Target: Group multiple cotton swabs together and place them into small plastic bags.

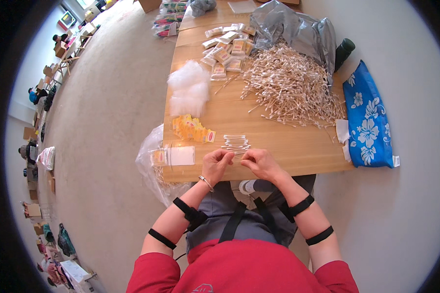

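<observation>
My left hand (217, 165) and my right hand (262, 165) are close together at the table's near edge. The fingers of both are pinched, and what they hold, if anything, is too small to make out. Just beyond the fingertips lies a small row of cotton swabs (235, 141), side by side on the wood. A large heap of loose cotton swabs (293, 83) covers the table farther off to the right. To the left of my left hand lie a white card (183, 156) and a clear packet of swabs (159, 156). Yellow printed cards (193, 129) are fanned out behind them.
Clear plastic bags (189, 90) are stacked at the table's left edge, with filled swab packets (227, 46) piled beyond. A grey plastic bag (298, 27) backs the heap. A blue flowered bag (367, 119) and a dark green bottle (344, 52) stand by the right wall.
</observation>
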Tool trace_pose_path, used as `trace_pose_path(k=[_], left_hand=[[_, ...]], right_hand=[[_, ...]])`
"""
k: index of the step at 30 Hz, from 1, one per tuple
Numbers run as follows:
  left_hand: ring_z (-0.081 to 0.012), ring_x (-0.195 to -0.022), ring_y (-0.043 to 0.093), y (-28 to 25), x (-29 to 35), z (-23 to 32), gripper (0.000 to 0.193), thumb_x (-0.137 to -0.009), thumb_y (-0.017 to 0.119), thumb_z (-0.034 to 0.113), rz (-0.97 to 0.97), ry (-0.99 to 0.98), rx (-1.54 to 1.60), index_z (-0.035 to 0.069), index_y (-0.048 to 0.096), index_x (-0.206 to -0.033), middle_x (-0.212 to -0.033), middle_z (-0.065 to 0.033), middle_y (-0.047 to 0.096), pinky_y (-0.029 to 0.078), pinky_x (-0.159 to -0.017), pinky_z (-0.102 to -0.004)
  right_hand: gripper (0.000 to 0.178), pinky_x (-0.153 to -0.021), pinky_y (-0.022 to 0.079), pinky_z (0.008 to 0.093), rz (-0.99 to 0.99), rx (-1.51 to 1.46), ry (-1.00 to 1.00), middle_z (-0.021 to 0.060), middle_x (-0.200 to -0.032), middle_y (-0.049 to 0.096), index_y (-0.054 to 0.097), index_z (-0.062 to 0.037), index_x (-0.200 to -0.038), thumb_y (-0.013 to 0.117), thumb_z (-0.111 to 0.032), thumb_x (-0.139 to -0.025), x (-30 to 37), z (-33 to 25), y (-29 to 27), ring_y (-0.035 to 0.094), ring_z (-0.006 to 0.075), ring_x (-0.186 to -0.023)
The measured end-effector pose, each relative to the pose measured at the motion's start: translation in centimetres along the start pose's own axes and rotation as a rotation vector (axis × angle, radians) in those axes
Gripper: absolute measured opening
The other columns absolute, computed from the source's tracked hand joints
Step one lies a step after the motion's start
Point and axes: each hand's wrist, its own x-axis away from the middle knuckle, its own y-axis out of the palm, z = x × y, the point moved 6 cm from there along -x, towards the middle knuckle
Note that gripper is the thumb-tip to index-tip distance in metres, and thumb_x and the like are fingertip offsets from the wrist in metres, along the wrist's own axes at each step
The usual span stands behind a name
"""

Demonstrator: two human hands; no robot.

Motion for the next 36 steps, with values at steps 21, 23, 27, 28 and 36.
trace_pose_path(k=[21, 23, 27, 28, 36], left_hand=[[-0.0328, -0.102, 0.058, -28.7, 12.3, -5.0, 0.021, -0.077, 0.066, 0.005, 0.074, -0.665, -1.071, 0.003, 0.062, -0.097, -0.114, -0.0152, 0.061, 0.045, -0.093, -0.0375], [-0.0328, -0.104, 0.056, -25.6, 10.4, -3.0, 0.023, -0.076, 0.067, 0.005, 0.193, -0.327, -1.048, 0.004, 0.061, -0.098, -0.115, -0.0148, 0.06, 0.044, -0.093, -0.0377], [-0.0333, -0.105, 0.056, -15.0, 6.3, 3.7, 0.031, -0.074, 0.068, 0.003, 0.152, 0.302, -0.873, 0.004, 0.059, -0.103, -0.116, -0.0144, 0.057, 0.044, -0.093, -0.0373], [-0.0332, -0.106, 0.055, -12.6, 5.3, 4.4, 0.035, -0.073, 0.068, 0.002, 0.102, 0.33, -0.804, 0.005, 0.058, -0.107, -0.115, -0.0148, 0.057, 0.044, -0.094, -0.0376], [-0.0346, -0.129, 0.036, -0.8, -0.2, 1.0, 0.07, -0.068, 0.073, 0.002, 0.062, 0.43, -0.604, 0.004, 0.041, -0.13, -0.137, -0.0184, 0.039, 0.032, -0.108, -0.0394]], right_hand=[[0.066, -0.102, 0.033, 0.042, 0.255, 0.722, -0.153, 0.0101, -0.13, 0.041, 0.05, -0.0119, -0.128, 0.075, -0.028, -0.069, -2.9, 0.8, -0.1, 0.036, 0.0307, -0.121], [0.077, -0.106, 0.027, 0.0436, 0.246, 0.709, -0.229, 0.0117, -0.133, 0.037, 0.044, -0.0122, -0.132, 0.078, -0.029, -0.065, -2.5, -0.1, 0.7, 0.033, 0.0308, -0.124], [0.075, -0.104, 0.028, 0.0438, 0.345, 0.628, -0.141, 0.0128, -0.131, 0.04, 0.043, -0.0113, -0.132, 0.077, -0.026, -0.066, -1.8, 1.8, 0.6, 0.036, 0.0318, -0.121], [0.069, -0.103, 0.03, 0.043, 0.415, 0.521, -0.149, 0.0132, -0.127, 0.042, 0.046, -0.0102, -0.128, 0.076, -0.022, -0.066, -1.4, 2.5, -0.1, 0.038, 0.032, -0.119], [0.024, -0.091, 0.039, 0.0391, 0.506, 0.424, -0.072, 0.0093, -0.102, 0.053, 0.063, -0.0074, -0.093, 0.069, -0.008, -0.069, 1.2, 4.2, -1.1, 0.048, 0.0292, -0.1]])
